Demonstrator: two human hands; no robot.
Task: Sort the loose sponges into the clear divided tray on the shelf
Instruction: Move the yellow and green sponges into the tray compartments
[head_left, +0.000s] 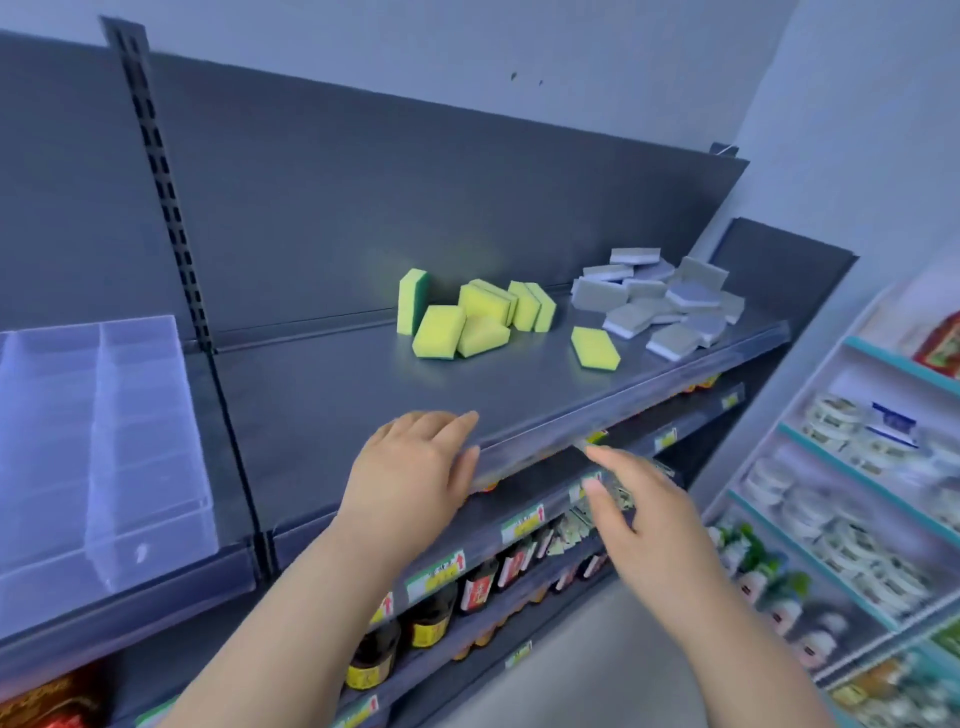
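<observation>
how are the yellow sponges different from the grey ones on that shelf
Colour: the yellow sponges have a green backing; the grey sponges have a white one. Pose: several yellow sponges stand on edge, while the grey sponges lie mostly flat, heaped on each other. Place: the yellow sponges sit left of the grey sponges. Both lie loose on the same shelf, none in the tray.

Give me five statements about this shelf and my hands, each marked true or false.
1. The clear divided tray holds no sponges. True.
2. The left hand grips a sponge. False: it holds nothing, at the shelf edge.
3. The grey sponges lie right of the yellow sponges. True.
4. The right hand touches the grey sponges. False: it is empty, in front of the shelf.
5. A lone yellow sponge lies apart, near the grey ones. True.
</observation>
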